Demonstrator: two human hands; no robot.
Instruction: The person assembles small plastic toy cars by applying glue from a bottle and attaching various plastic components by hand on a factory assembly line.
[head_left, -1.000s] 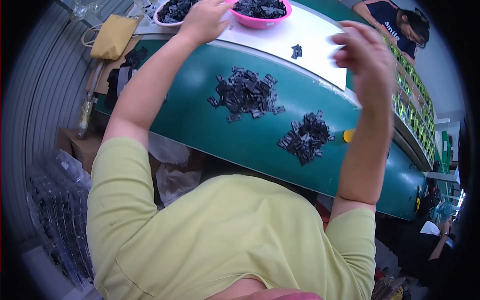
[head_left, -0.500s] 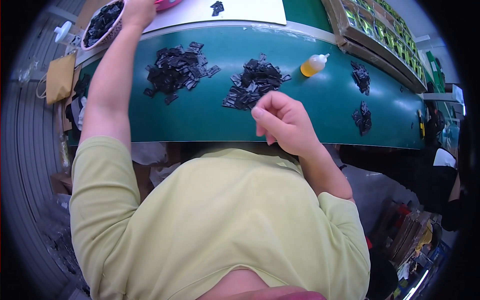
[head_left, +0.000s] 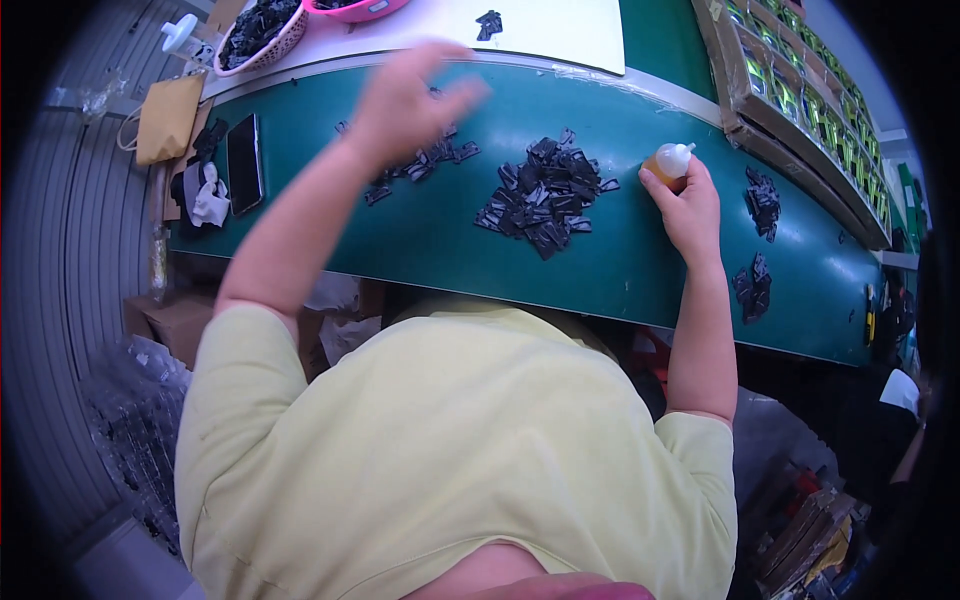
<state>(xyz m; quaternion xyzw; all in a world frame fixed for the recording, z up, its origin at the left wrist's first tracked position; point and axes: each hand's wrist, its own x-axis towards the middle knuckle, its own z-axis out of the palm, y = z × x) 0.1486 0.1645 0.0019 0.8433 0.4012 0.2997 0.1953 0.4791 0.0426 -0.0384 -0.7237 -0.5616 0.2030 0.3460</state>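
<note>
My right hand [head_left: 690, 208] is wrapped round a small squeeze bottle [head_left: 672, 158] with yellow liquid and a white nozzle cap, at the right of the green table. Over the left pile of small black plastic pieces [head_left: 436, 157] is my left hand [head_left: 408, 108], blurred, with its fingers apart and nothing visible in it. That hand and forearm hide much of the pile. Between my hands lies another heap of black pieces [head_left: 546, 196], fully in view.
Two smaller black heaps [head_left: 763, 204] [head_left: 754, 288] lie at the right. At the far left are a pink basket of black pieces [head_left: 290, 42], a phone [head_left: 244, 165] and a brown pouch [head_left: 169, 118]. A cardboard tray [head_left: 752, 130] borders the back right; a white board [head_left: 560, 35] the back.
My left hand has come back from the basket to above the left pile. The right hand has moved from the middle heap to the right and taken hold of the bottle. The view has shifted.
</note>
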